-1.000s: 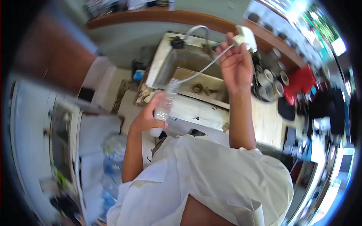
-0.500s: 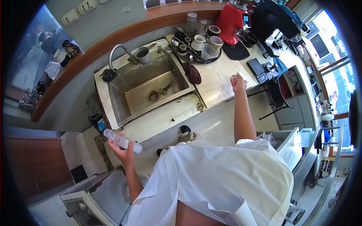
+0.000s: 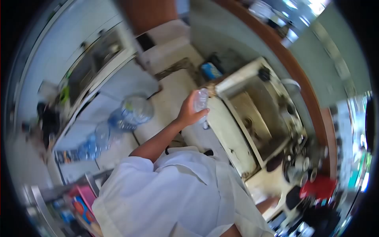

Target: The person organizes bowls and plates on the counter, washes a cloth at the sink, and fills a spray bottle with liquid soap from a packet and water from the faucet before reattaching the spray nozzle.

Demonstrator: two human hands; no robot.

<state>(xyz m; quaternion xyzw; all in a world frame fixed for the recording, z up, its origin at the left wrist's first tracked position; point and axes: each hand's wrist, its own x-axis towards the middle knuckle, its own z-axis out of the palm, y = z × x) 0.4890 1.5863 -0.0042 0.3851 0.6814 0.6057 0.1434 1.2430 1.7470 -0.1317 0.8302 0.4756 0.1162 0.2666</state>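
Note:
My left hand (image 3: 188,110) is wrapped round a clear plastic bottle (image 3: 201,99), held near the corner of the sink counter. The bottle stands roughly upright in the view, with my thumb across its lower part. My right hand (image 3: 271,202) is at the lower right, over the pale counter (image 3: 252,183) beside the sink. Motion smears its fingers, so I cannot make out what they hold.
A steel sink (image 3: 272,144) is set in the counter. Large clear water bottles (image 3: 136,110) stand on the floor at left. A red coffee grinder (image 3: 319,188) and a cluster of cups (image 3: 302,162) are at lower right. A blue package (image 3: 211,71) lies beyond the counter.
The view has swung sharply left, bringing the floor bottles into sight and shifting the sink rightward. My left hand still holds the bottle. My right hand, earlier closed on something white, is now blurred.

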